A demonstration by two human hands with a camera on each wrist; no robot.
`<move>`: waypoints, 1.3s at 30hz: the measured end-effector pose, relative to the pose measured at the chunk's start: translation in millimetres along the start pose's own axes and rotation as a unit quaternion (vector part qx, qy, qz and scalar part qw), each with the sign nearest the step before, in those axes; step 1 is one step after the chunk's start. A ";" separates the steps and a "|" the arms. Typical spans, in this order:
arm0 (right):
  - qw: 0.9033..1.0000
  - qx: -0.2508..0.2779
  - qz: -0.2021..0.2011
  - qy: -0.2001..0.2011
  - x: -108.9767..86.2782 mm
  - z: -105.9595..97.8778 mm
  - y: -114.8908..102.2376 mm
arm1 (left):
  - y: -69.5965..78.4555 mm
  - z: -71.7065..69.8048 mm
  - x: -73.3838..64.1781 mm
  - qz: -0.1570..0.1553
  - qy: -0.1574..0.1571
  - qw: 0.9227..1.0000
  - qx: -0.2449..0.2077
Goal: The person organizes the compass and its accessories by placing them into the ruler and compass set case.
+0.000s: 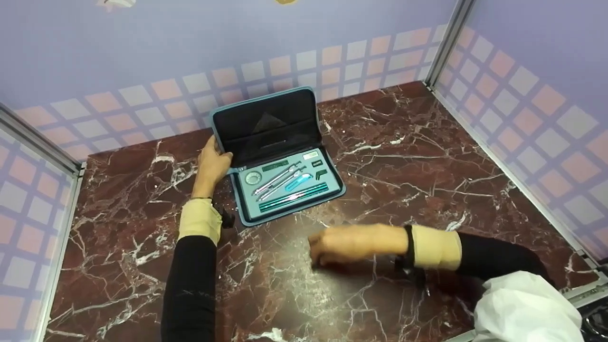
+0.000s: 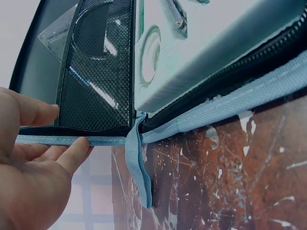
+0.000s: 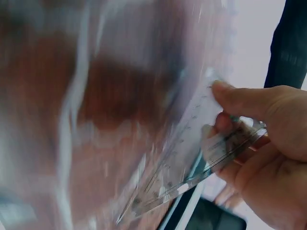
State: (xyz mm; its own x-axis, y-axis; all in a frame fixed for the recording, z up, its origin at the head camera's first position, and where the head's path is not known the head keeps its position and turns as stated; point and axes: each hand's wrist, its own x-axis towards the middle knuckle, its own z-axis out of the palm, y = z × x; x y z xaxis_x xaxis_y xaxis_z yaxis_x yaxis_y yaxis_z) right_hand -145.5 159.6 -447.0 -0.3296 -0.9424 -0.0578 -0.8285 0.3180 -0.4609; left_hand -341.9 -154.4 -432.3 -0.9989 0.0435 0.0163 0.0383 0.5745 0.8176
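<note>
A zippered geometry case [image 1: 338, 192] stands unfolded on the table, its black-lined lid [image 1: 242, 128] raised against the wall side. My left hand [image 1: 212, 166] grips the lid's left edge, thumb inside and fingers outside. Clear plastic pieces show in the lid's mesh pocket [image 2: 96, 86]. In the tray lie metal compasses [image 1: 280, 183], teal pencils [image 1: 294, 195], a light blue tool [image 1: 298, 182] and a round container [image 1: 253, 177]. My right hand [image 1: 351, 242], blurred in the head view, is in front of the case. Its fingers pinch a clear set square [image 3: 187, 148] with scale markings.
The brown marbled table [image 1: 403, 180] meets tiled-pattern walls [image 1: 327, 57] at the back and both sides. A blue strap [image 2: 139, 167] hangs from the case's hinge corner. Something white [image 1: 527, 308] shows at the lower right, near the right sleeve.
</note>
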 end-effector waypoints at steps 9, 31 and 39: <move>0.991 0.053 0.004 0.119 2.6 -43.6 41.8 | -1.7 -1.2 0.1 -0.008 -0.008 1.000 -0.013; 0.916 0.090 0.174 0.349 30.0 -158.9 117.2 | -6.6 5.5 2.2 0.014 0.028 1.000 0.003; 0.902 0.114 0.191 0.370 55.2 -188.0 141.7 | -8.0 6.7 -2.5 0.007 0.030 0.999 -0.011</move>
State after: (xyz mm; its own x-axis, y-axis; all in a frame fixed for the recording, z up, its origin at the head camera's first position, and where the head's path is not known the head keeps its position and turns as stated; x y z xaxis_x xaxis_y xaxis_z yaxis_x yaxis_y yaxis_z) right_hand -366.2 172.2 -349.0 -0.8533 -0.4136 0.3175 -0.5037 0.4961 -0.7072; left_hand -339.6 -153.6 -442.7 -0.9981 0.0014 0.0618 0.0521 0.5553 0.8300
